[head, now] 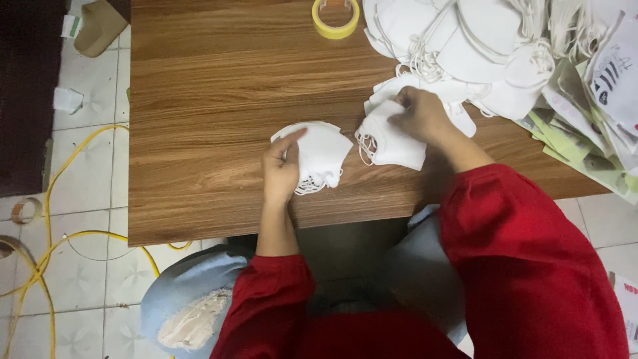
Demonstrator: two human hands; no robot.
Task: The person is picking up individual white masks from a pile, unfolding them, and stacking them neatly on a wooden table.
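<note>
The left hand (282, 171) lies flat with its fingers fairly straight on a folded white face mask (320, 155), pressing it onto the wooden worktop (212, 100) near the front edge; thin elastic loops spill from under the mask's lower edge. The right hand (417, 114) is curled, its fingertips pinching the top of a second white mask (392, 143) just beside the first, at the foot of a loose heap of white masks (465, 46) that fills the far right of the worktop. These masks look very light, soft and floppy, likely to crumple or slide under a push, and their ear loops seem apt to tangle, so a hold on the folded edge or seam would probably be steadier than one on the cords. A yellow tape roll (335, 18) sits well apart at the far edge, and flat printed packets (585, 139) lie under the heap's right side.
</note>
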